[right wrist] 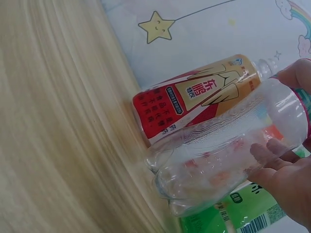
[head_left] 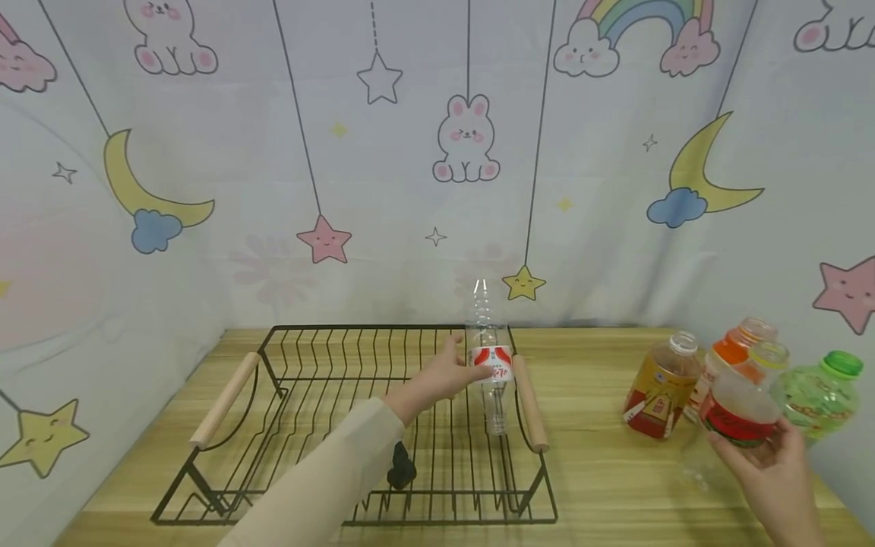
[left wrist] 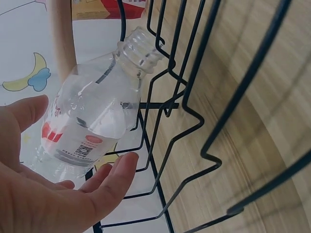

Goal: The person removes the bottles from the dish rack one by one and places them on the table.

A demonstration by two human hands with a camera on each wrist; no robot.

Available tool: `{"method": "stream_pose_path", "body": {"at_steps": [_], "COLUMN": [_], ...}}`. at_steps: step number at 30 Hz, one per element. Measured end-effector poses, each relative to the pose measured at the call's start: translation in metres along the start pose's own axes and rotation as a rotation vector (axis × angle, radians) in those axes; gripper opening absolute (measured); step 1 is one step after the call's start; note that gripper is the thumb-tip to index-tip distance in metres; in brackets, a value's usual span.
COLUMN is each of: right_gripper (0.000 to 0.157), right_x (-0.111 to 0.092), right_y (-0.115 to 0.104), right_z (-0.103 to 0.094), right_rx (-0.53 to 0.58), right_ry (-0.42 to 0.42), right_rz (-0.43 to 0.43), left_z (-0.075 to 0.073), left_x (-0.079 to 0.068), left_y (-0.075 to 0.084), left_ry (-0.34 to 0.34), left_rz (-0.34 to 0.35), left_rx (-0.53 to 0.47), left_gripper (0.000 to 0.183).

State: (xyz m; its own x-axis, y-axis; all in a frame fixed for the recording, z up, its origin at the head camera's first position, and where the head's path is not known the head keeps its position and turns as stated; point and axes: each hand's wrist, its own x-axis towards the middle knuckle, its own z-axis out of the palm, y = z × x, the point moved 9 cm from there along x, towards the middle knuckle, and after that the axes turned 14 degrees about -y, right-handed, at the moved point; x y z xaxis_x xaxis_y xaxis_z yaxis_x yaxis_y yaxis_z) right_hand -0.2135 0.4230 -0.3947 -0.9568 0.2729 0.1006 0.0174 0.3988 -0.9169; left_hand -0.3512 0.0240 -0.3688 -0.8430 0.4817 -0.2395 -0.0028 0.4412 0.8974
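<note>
A clear plastic bottle (head_left: 494, 363) with a red-and-white label leans neck-down in the right end of a black wire dish rack (head_left: 383, 327). Beside its label is my left hand (head_left: 444, 374); in the left wrist view the thumb and fingers spread around the bottle without curling closed on it. My right hand (head_left: 782, 463) grips another clear bottle (right wrist: 223, 150), which has a red label and a ridged base. Next to that one stands a bottle with a yellow-and-red label (head_left: 660, 391). The held bottle partly covers the bottles behind it.
A green bottle (head_left: 820, 396) with a green neck and an orange-and-white bottle (head_left: 745, 336) stand at the right of the wooden tabletop (head_left: 588, 486). The rack has wooden handles (head_left: 225, 400) at both ends. A small black object (head_left: 401, 468) shows by the left forearm. A cartoon-print curtain (head_left: 403, 175) hangs behind.
</note>
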Motion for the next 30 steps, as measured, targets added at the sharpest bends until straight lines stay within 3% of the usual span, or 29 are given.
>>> {"method": "stream_pose_path", "body": {"at_steps": [4, 11, 19, 25, 30], "right_gripper": [0.083, 0.078, 0.075, 0.068, 0.068], "right_x": [0.006, 0.021, 0.006, -0.001, 0.000], "right_y": [0.015, 0.045, 0.028, 0.015, 0.014], "right_z": [-0.001, -0.011, -0.007, -0.006, -0.007], "right_rx": [0.039, 0.099, 0.039, 0.110, 0.108], "right_ry": [-0.004, 0.013, 0.034, 0.040, 0.035], "right_rz": [0.063, -0.041, 0.079, 0.011, -0.009], "left_z": [0.001, 0.003, 0.010, 0.014, 0.016], "left_x": [0.001, 0.002, 0.003, 0.006, 0.006], "left_y": [-0.001, -0.005, -0.008, -0.010, -0.011], "left_ry": [-0.004, -0.015, -0.052, -0.080, -0.094], "left_rz": [-0.002, 0.002, 0.013, 0.009, 0.005], "left_rx": [-0.001, -0.033, -0.075, -0.106, -0.120], "left_gripper": [0.093, 0.093, 0.093, 0.088, 0.087]}}
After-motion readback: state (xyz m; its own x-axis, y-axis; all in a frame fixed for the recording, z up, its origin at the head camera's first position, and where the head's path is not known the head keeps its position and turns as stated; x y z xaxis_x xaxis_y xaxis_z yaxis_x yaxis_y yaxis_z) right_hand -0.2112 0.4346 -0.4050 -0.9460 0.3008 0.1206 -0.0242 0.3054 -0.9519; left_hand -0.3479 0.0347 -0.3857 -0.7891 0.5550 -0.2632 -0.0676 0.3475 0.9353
